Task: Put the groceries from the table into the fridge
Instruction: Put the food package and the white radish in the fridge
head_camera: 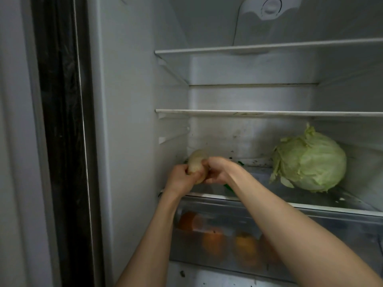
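Two hands, the left hand (182,176) and the right hand (217,169), meet at centre frame around one pale potato (195,162). One cabbage (309,160) sits at right. Four oranges (213,241) show through one clear drawer (310,230) at the bottom. Three shelves (269,113) cross the fridge (128,100).

Dim kitchen corner seen through an open fridge

A dark vertical door seal (62,131) runs down the left, next to a pale grey wall (14,141). White side walls (128,100) enclose two bare glass shelves (269,48) with a moulded control housing (269,9) above. The light is low and cool, and dark specks mark the back panel (238,137).
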The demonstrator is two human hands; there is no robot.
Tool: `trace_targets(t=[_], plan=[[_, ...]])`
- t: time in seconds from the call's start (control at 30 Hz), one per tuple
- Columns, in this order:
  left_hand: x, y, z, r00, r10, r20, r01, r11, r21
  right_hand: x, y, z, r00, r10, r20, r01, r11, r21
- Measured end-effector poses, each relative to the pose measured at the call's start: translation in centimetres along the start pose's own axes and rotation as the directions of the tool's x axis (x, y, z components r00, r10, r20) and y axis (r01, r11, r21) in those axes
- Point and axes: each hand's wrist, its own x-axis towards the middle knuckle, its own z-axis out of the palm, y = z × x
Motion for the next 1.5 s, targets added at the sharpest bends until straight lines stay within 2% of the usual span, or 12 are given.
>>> trace_targets(t=[0.23, 0.33, 0.4, 0.47, 0.6, 0.7, 0.77, 0.9, 1.03, 1.1, 1.4, 1.5], plan=[[-0.5, -0.3, 0.1, 0.997, -0.044, -0.068, 0.052, 0.992, 0.111, -0.7, 0.6, 0.5, 0.997, -0.077, 0.026, 0.077, 0.997, 0.014], [-0.7, -0.1, 0.0, 0.997, -0.019, -0.073, 0.037, 0.967, 0.251, -1.4, 0.6, 0.5, 0.989, -0.143, 0.042, 0.142, 0.990, 0.015], [-1.1, 0.3, 0.2, 0.994, 0.032, -0.105, 0.007, 0.936, 0.352, -2.4, 0.3, 0.3, 0.979, -0.202, 0.022, 0.203, 0.978, -0.037], [-1.7, 0.6, 0.3, 0.984, 0.103, -0.143, -0.033, 0.905, 0.424, -3.7, -0.2, -0.2, 0.950, -0.308, -0.045, 0.295, 0.938, -0.180], [-4.2, 1.8, 0.2, 0.969, 0.207, -0.137, -0.085, 0.796, 0.599, -8.4, 0.1, -2.1, 0.836, -0.542, -0.086, 0.411, 0.722, -0.556], [-7.8, 3.2, 0.0, 0.927, 0.345, -0.147, -0.169, 0.733, 0.659, -12.3, 2.2, -4.2, 0.755, -0.655, 0.024, 0.339, 0.358, -0.870], [-10.7, 3.5, -0.2, 0.897, 0.421, -0.137, -0.222, 0.696, 0.683, -14.8, 4.4, -5.3, 0.759, -0.648, 0.068, 0.265, 0.212, -0.941], [-16.9, 2.9, -0.3, 0.918, 0.390, -0.078, -0.224, 0.669, 0.709, -19.9, 8.7, -6.6, 0.753, -0.649, 0.107, 0.231, 0.109, -0.967], [-23.0, 1.6, -0.6, 0.954, 0.299, 0.027, -0.217, 0.624, 0.751, -24.6, 12.9, -6.3, 0.774, -0.621, 0.122, 0.234, 0.102, -0.967], [-26.2, 0.9, -1.1, 0.970, 0.238, 0.050, -0.190, 0.613, 0.767, -27.0, 15.0, -5.5, 0.789, -0.603, 0.120, 0.254, 0.141, -0.957], [-43.1, -4.5, -5.1, 0.996, 0.081, 0.034, -0.078, 0.650, 0.755, -38.6, 25.5, 1.7, 0.847, -0.482, 0.224, 0.396, 0.291, -0.871], [-49.2, -6.9, -7.9, 0.999, -0.038, 0.026, 0.006, 0.651, 0.759, -42.3, 29.9, 5.1, 0.885, -0.379, 0.271, 0.402, 0.326, -0.856]])
